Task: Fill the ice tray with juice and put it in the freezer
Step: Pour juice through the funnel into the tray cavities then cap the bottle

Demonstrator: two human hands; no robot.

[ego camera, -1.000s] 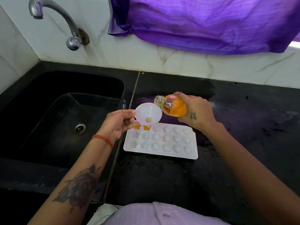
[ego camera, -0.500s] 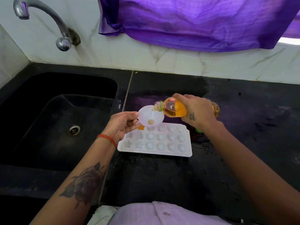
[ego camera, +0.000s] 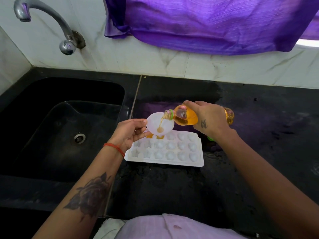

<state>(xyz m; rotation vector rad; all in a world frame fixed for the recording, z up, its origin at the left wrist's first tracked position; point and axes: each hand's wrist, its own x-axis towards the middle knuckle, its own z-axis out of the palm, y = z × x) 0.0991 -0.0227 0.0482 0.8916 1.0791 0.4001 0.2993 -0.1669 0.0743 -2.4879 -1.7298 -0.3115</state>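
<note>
A white ice tray (ego camera: 172,161) with star, round and heart moulds lies on the black counter. Two moulds in its far left corner hold orange juice. My left hand (ego camera: 131,133) holds a white funnel (ego camera: 155,124) by its rim over that corner. My right hand (ego camera: 209,120) grips a clear bottle of orange juice (ego camera: 184,116), tipped on its side with the mouth over the funnel. A thin stream of juice runs into the funnel and pools at its throat.
A black sink (ego camera: 69,131) lies left of the tray, with a steel tap (ego camera: 51,23) on the marble wall above. A purple cloth (ego camera: 207,23) hangs behind the counter (ego camera: 172,195). A green cap (ego camera: 211,138) peeks out under my right wrist.
The bottle has tipped further and juice now streams into the funnel. Both hands have stayed over the tray's far left corner.
</note>
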